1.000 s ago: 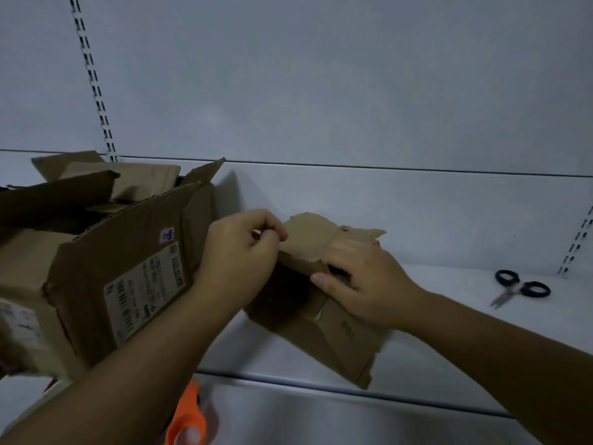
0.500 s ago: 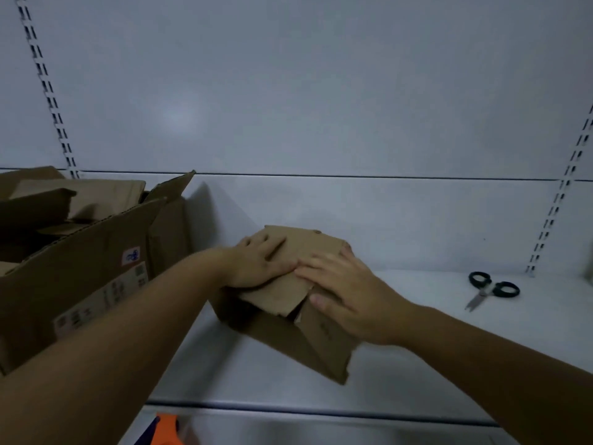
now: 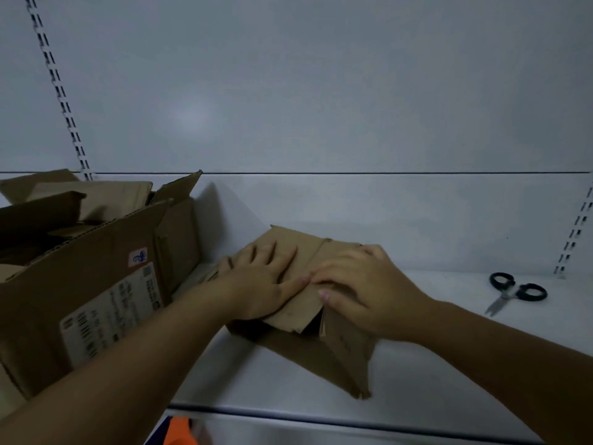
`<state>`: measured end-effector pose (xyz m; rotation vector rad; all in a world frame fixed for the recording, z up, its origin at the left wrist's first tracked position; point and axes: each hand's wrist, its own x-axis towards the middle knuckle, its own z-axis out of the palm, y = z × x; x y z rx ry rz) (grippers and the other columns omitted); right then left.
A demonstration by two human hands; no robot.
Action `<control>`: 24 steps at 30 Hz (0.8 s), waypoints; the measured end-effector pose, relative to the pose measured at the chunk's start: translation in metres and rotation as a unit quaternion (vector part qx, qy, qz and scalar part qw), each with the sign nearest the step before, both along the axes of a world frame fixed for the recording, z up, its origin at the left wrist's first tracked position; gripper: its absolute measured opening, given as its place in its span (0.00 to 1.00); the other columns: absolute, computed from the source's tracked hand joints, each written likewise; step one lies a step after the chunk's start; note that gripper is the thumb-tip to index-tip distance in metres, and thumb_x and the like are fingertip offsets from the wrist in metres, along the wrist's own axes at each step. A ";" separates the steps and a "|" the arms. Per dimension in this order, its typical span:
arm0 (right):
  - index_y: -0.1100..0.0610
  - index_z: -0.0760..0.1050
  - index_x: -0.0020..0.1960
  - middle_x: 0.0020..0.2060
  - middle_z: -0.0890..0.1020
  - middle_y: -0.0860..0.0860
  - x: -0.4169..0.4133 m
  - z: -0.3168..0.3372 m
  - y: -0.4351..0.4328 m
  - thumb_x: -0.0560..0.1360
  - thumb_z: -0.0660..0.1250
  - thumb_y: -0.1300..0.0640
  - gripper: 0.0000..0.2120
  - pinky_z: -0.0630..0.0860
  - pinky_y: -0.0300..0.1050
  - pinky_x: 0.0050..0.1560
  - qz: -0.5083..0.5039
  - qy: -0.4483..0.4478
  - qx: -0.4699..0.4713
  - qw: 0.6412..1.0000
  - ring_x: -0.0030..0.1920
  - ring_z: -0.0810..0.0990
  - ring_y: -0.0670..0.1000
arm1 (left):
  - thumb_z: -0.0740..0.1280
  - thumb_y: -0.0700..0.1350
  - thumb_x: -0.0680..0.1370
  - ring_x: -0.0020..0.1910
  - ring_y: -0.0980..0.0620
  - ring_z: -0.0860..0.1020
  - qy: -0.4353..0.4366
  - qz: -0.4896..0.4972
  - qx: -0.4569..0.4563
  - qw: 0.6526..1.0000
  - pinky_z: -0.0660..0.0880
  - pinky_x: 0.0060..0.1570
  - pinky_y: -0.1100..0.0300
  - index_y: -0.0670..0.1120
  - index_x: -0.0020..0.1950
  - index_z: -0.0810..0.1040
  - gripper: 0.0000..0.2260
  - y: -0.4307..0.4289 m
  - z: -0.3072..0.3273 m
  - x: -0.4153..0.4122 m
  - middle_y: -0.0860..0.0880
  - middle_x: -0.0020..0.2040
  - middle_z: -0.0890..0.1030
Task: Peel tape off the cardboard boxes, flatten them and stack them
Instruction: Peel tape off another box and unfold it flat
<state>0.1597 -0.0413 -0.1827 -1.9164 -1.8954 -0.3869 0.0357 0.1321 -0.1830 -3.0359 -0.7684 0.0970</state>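
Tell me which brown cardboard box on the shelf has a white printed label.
The large open brown cardboard box at the left: the white label is on its side. The small brown cardboard box shows none.

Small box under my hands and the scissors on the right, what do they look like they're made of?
Small box: brown cardboard, matte; its creased flaps and ragged torn edge show it. Scissors: pale, shiny blades, likely steel; black handle loops, probably plastic.
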 end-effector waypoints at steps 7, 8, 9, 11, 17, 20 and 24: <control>0.48 0.56 0.76 0.76 0.58 0.45 -0.001 -0.027 0.036 0.73 0.31 0.33 0.38 0.40 0.67 0.71 -0.011 -0.108 -0.096 0.989 0.77 0.51 0.50 | 0.36 0.80 0.62 0.75 0.47 0.34 -0.029 0.033 -0.100 0.994 0.42 0.72 0.39 0.58 0.73 0.30 0.46 0.033 -0.031 -0.010 0.52 0.75 0.30; 0.49 0.55 0.76 0.76 0.57 0.46 -0.001 -0.029 0.041 0.73 0.32 0.33 0.38 0.40 0.68 0.71 -0.014 -0.118 -0.112 0.987 0.77 0.50 0.50 | 0.39 0.76 0.68 0.75 0.46 0.34 -0.037 0.046 -0.110 0.992 0.42 0.72 0.39 0.58 0.73 0.29 0.41 0.035 -0.037 -0.012 0.51 0.75 0.30; 0.49 0.54 0.76 0.76 0.56 0.45 -0.001 -0.029 0.045 0.73 0.33 0.32 0.38 0.40 0.69 0.70 -0.019 -0.121 -0.135 0.983 0.77 0.49 0.50 | 0.41 0.72 0.72 0.75 0.46 0.35 -0.047 0.057 -0.111 0.991 0.42 0.72 0.40 0.58 0.73 0.28 0.37 0.036 -0.041 -0.013 0.50 0.75 0.30; 0.48 0.55 0.76 0.76 0.56 0.45 -0.001 -0.025 0.051 0.73 0.36 0.33 0.36 0.41 0.68 0.70 -0.021 -0.123 -0.161 0.979 0.76 0.48 0.49 | 0.41 0.70 0.71 0.75 0.45 0.35 -0.042 0.067 -0.111 0.991 0.42 0.72 0.40 0.57 0.73 0.28 0.37 0.036 -0.045 -0.011 0.50 0.75 0.30; 0.52 0.71 0.65 0.66 0.70 0.49 0.011 -0.004 0.046 0.78 0.60 0.51 0.17 0.63 0.40 0.61 -0.039 0.111 0.030 0.993 0.65 0.67 0.48 | 0.44 0.77 0.65 0.76 0.50 0.39 -0.104 0.027 -0.174 0.979 0.43 0.75 0.46 0.61 0.73 0.33 0.43 0.036 -0.037 -0.023 0.53 0.77 0.36; 0.52 0.78 0.52 0.48 0.81 0.48 0.024 0.024 0.033 0.76 0.63 0.56 0.08 0.73 0.42 0.50 -0.089 0.156 0.008 0.984 0.48 0.78 0.48 | 0.50 0.77 0.66 0.76 0.56 0.42 -0.132 -0.031 -0.214 0.967 0.42 0.75 0.50 0.68 0.72 0.39 0.38 0.024 -0.028 -0.032 0.60 0.76 0.40; 0.52 0.80 0.50 0.41 0.84 0.49 0.041 0.059 0.015 0.75 0.64 0.61 0.09 0.77 0.45 0.48 -0.078 0.174 -0.048 0.980 0.43 0.82 0.49 | 0.53 0.80 0.60 0.75 0.58 0.40 -0.085 -0.102 -0.187 0.973 0.34 0.72 0.44 0.76 0.68 0.46 0.38 0.011 0.003 -0.022 0.63 0.76 0.43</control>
